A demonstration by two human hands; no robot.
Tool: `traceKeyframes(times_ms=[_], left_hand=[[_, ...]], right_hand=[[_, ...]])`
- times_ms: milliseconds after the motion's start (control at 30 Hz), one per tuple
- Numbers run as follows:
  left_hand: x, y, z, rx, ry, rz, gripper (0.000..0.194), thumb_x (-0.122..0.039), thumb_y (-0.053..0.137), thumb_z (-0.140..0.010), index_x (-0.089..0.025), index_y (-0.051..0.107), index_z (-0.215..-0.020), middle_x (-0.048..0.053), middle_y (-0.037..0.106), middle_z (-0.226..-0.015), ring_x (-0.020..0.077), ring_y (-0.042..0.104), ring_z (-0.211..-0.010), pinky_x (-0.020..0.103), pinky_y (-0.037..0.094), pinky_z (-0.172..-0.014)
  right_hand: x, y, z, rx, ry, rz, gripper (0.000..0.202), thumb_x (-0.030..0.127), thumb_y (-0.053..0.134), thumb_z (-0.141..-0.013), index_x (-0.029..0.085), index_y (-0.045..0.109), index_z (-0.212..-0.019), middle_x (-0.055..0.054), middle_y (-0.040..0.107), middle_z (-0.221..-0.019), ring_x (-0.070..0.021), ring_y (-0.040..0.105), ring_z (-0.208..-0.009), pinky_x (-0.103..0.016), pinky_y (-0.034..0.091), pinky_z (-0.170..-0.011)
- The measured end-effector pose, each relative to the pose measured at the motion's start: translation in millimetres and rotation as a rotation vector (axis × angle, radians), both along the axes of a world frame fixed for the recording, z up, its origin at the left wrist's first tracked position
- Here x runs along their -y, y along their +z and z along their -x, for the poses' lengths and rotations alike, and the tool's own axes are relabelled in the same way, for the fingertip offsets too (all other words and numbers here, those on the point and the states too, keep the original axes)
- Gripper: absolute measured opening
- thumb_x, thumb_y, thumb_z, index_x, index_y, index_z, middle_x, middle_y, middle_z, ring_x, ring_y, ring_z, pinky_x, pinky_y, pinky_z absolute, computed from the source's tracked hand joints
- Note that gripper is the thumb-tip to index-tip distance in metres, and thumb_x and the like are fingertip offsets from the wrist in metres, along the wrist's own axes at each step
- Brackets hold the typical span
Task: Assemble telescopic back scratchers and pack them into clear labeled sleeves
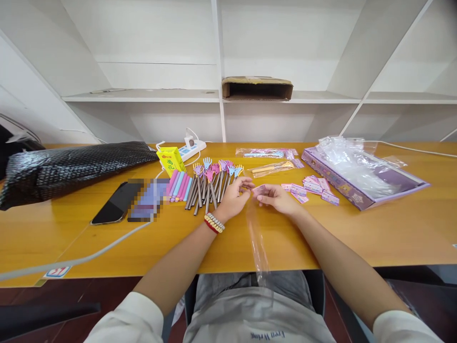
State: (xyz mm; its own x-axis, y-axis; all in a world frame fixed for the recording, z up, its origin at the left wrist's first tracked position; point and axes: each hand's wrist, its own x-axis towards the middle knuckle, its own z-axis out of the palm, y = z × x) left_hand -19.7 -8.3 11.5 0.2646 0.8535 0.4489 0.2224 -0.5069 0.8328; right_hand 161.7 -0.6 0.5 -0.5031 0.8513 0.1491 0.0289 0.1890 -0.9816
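My right hand [277, 198] pinches a small pink printed card [260, 190] between thumb and fingers. Just left of it, my left hand [234, 196] has its fingertips closed at the mouth of a long clear plastic bag [257, 238]. The bag hangs down over the table's front edge toward my lap. Beyond my left hand lies a pile of back scratchers [209, 183] with metal rods and colourful hand-shaped heads. Pink, blue and purple handles [178, 186] are stacked beside them. Several more cards [314, 185] are scattered to the right of my right hand.
A purple display box [364, 202] holds clear bags [357, 162] at the right. Two packed bags [274, 167] lie at the back. On the left are a yellow carton [171, 159], power strip [193, 149], phone [113, 204] and black bubble-wrap parcel [78, 164]. A white cable [107, 248] crosses the table.
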Motion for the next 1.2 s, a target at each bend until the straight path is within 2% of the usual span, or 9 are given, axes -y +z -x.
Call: traceKeyframes(times_ms=[167, 300, 433, 533, 633, 767, 867, 967, 1200], left_hand=[[0.0, 1.9, 0.1, -0.136, -0.065, -0.092, 0.012, -0.023, 0.053, -0.081, -0.016, 0.062, -0.083, 0.006, 0.063, -0.092, 0.0152, 0.058, -0.087, 0.031, 0.047, -0.079], [0.5, 2.7, -0.5, -0.161, -0.046, -0.110, 0.016, -0.027, 0.053, -0.082, -0.016, 0.063, -0.086, 0.007, 0.062, -0.096, 0.0158, 0.057, -0.091, 0.030, 0.046, -0.082], [1.0, 2.3, -1.0, -0.187, 0.067, -0.098, 0.022, -0.032, 0.043, -0.088, -0.017, 0.059, -0.091, 0.006, 0.062, -0.093, 0.0145, 0.057, -0.087, 0.029, 0.045, -0.079], [1.1, 2.3, 0.6, -0.256, 0.150, -0.093, 0.024, -0.032, 0.037, -0.091, -0.017, 0.055, -0.097, 0.004, 0.063, -0.089, 0.0141, 0.058, -0.080, 0.027, 0.045, -0.075], [1.3, 1.4, 1.8, -0.382, 0.147, -0.154, 0.024, -0.028, 0.037, -0.091, -0.018, 0.056, -0.101, 0.004, 0.064, -0.092, 0.0156, 0.059, -0.083, 0.029, 0.045, -0.078], [2.0, -1.6, 0.2, -0.451, 0.135, -0.210, 0.029, -0.027, 0.036, -0.091, -0.019, 0.056, -0.111, 0.005, 0.062, -0.110, 0.0168, 0.057, -0.100, 0.030, 0.041, -0.091], [2.3, -2.9, -0.9, -0.461, 0.195, -0.186, 0.033, -0.030, 0.040, -0.089, -0.018, 0.051, -0.117, 0.006, 0.062, -0.105, 0.0173, 0.057, -0.096, 0.031, 0.042, -0.089], [2.2, -2.1, -0.2, -0.447, 0.241, -0.194, 0.037, -0.031, 0.049, -0.084, -0.016, 0.048, -0.118, 0.007, 0.060, -0.100, 0.0178, 0.057, -0.092, 0.031, 0.044, -0.085], [1.1, -0.3, 3.7, -0.416, 0.157, -0.320, 0.024, -0.030, 0.051, -0.083, -0.017, 0.056, -0.104, 0.006, 0.057, -0.098, 0.0163, 0.055, -0.092, 0.031, 0.045, -0.084]], right_hand=[[0.3, -0.2, 0.5, 0.033, 0.017, 0.005, 0.031, 0.040, 0.059, -0.077, 0.015, 0.060, -0.095, -0.003, 0.062, -0.075, -0.0101, 0.055, -0.058, -0.022, 0.040, -0.054], [-0.2, 0.6, 0.1, 0.024, 0.022, 0.039, 0.032, 0.040, 0.060, -0.076, 0.015, 0.058, -0.097, -0.004, 0.062, -0.078, -0.0099, 0.054, -0.057, -0.020, 0.037, -0.049], [0.5, 2.2, 1.0, -0.014, 0.062, 0.132, 0.035, 0.041, 0.059, -0.074, 0.016, 0.059, -0.097, -0.005, 0.062, -0.084, -0.0114, 0.055, -0.061, -0.020, 0.035, -0.047], [0.0, 1.8, 0.9, -0.111, 0.046, 0.197, 0.041, 0.052, 0.048, -0.079, 0.016, 0.060, -0.095, -0.007, 0.062, -0.086, -0.0117, 0.054, -0.060, -0.020, 0.032, -0.045], [-1.2, 0.7, -0.7, -0.108, -0.031, 0.128, 0.051, 0.059, 0.038, -0.083, 0.015, 0.061, -0.094, -0.006, 0.061, -0.082, -0.0116, 0.053, -0.061, -0.021, 0.034, -0.049], [-1.4, 1.6, -2.3, 0.056, -0.113, 0.014, 0.035, 0.048, 0.057, -0.076, 0.014, 0.061, -0.085, -0.002, 0.060, -0.074, -0.0097, 0.050, -0.059, -0.021, 0.037, -0.055], [-0.5, 3.2, -1.7, 0.110, -0.115, 0.026, 0.025, 0.039, 0.058, -0.076, 0.014, 0.058, -0.077, 0.000, 0.056, -0.063, -0.0087, 0.047, -0.052, -0.021, 0.035, -0.051], [-0.6, 2.8, -0.4, 0.017, -0.109, 0.060, 0.018, 0.028, 0.059, -0.072, 0.015, 0.055, -0.084, 0.001, 0.056, -0.061, -0.0087, 0.048, -0.051, -0.020, 0.035, -0.049], [-2.3, -2.1, -0.6, -0.118, -0.083, 0.150, 0.048, 0.016, 0.059, -0.063, 0.018, 0.046, -0.109, 0.002, 0.060, -0.068, -0.0083, 0.048, -0.049, -0.019, 0.033, -0.046]])
